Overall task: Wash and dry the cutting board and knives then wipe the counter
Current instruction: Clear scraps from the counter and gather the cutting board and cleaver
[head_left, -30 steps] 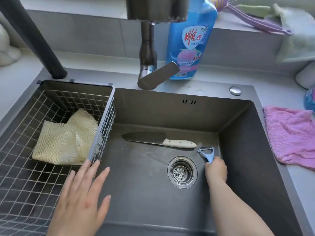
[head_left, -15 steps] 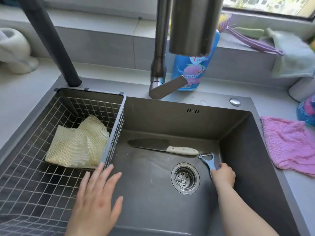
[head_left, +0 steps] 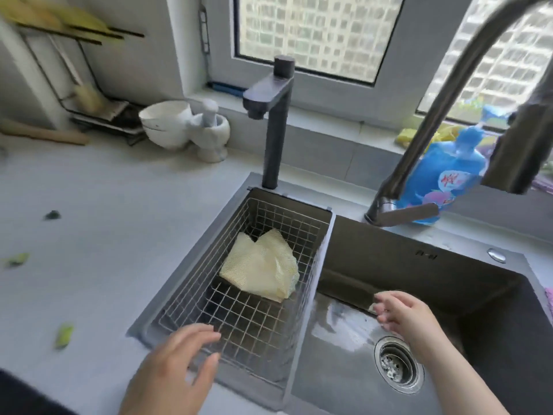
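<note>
The left hand (head_left: 173, 369) hovers with fingers spread wide and holding nothing, its tips over the near rim of the wire basket (head_left: 239, 324) – beyond them, a crumpled yellow mesh cloth (head_left: 263, 265) lies in the basket. The right hand (head_left: 404, 316) is down in the sink (head_left: 449, 283), fingers loosely extended, gripping nothing visible. A pale sliver (head_left: 372, 307) under its fingertips is too blurred to name. The drain (head_left: 396, 363) sits just beside its wrist. The counter (head_left: 119, 220) – dotted with green scraps (head_left: 63, 335) – spreads left of the left fingers.

We find one label, red characters on the blue bottle (head_left: 443, 175) behind the faucet (head_left: 396, 175); blur prevents reading.
</note>
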Demonstrator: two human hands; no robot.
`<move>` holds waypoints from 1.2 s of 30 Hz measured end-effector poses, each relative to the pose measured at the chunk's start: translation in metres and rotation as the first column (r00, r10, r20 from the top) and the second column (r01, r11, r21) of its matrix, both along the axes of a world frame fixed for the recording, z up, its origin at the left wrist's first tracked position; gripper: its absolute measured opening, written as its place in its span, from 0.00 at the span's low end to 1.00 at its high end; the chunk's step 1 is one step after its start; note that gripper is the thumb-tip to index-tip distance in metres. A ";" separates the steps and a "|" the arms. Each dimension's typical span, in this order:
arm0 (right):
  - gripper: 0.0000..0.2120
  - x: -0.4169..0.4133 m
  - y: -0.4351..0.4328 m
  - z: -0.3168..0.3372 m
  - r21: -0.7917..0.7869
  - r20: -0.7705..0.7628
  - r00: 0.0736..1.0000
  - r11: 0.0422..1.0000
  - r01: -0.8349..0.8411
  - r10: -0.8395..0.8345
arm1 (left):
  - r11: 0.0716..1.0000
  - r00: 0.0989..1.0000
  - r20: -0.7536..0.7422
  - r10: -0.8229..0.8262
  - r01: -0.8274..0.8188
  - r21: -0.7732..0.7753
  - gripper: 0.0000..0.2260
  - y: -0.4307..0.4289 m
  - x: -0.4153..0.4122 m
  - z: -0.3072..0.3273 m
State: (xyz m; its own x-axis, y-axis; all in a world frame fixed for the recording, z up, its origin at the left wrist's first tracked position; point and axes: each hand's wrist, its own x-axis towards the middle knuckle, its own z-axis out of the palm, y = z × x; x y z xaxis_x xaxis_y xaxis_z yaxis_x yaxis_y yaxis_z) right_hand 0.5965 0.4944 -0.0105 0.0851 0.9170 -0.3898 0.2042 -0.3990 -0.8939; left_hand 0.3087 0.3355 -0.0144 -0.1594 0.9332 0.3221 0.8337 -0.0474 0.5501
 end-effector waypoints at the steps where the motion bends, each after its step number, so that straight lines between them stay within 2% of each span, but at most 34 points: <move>1: 0.07 -0.022 -0.006 0.009 0.004 -0.020 0.999 0.999 -0.048 0.048 | 0.999 0.999 0.018 0.036 -0.036 0.026 0.15 -0.013 -0.015 0.007; 7: 0.05 -0.173 -0.055 0.057 0.034 -0.083 0.920 0.924 -0.382 0.383 | 0.949 0.954 0.119 0.276 -0.290 0.121 0.11 -0.102 -0.109 0.020; 12: 0.08 -0.301 -0.120 0.072 0.100 -0.086 0.770 0.775 -0.624 0.632 | 0.836 0.861 0.038 0.506 -0.501 0.224 0.09 -0.177 -0.183 0.026; 15: 0.11 -0.367 -0.160 0.065 0.111 -0.007 0.654 0.650 -0.752 0.757 | 0.759 0.789 0.008 0.614 -0.594 0.266 0.07 -0.221 -0.216 0.020; 18: 0.12 -0.430 -0.205 0.052 0.073 0.078 0.475 0.470 -0.880 0.877 | 0.669 0.699 0.043 0.714 -0.699 0.254 0.09 -0.263 -0.242 0.009; 20: 0.09 -0.468 -0.235 0.048 0.070 0.160 0.335 0.328 -0.942 0.928 | 0.642 0.666 -0.013 0.745 -0.712 0.285 0.10 -0.282 -0.258 -0.002; 23: 0.03 -0.513 -0.280 0.042 0.086 0.350 0.137 0.114 -0.990 0.927 | 0.584 0.582 -0.104 0.806 -0.755 0.299 0.09 -0.302 -0.277 -0.016; 25: 0.13 -0.534 -0.308 0.037 0.065 0.413 0.062 0.038 -0.997 0.909 | 0.551 0.529 -0.153 0.834 -0.790 0.270 0.12 -0.310 -0.286 -0.021; 28: 0.21 -0.554 -0.340 0.026 0.008 0.544 -0.033 -0.044 -0.999 0.838 | 0.526 0.490 -0.205 0.847 -0.828 0.193 0.16 -0.320 -0.297 -0.019; 30: 0.23 -0.564 -0.349 0.021 -0.029 0.639 -0.083 -0.083 -0.996 0.764 | 0.540 0.507 -0.212 0.836 -0.829 0.144 0.16 -0.326 -0.302 -0.018; 34: 0.19 -0.574 -0.353 0.020 -0.089 0.737 -0.151 -0.126 -0.988 0.659 | 0.581 0.562 -0.227 0.795 -0.813 0.023 0.19 -0.332 -0.305 -0.022; 36: 0.17 -0.577 -0.352 0.022 -0.109 0.748 -0.168 -0.131 -0.985 0.642 | 0.593 0.576 -0.235 0.783 -0.805 0.004 0.16 -0.333 -0.306 -0.022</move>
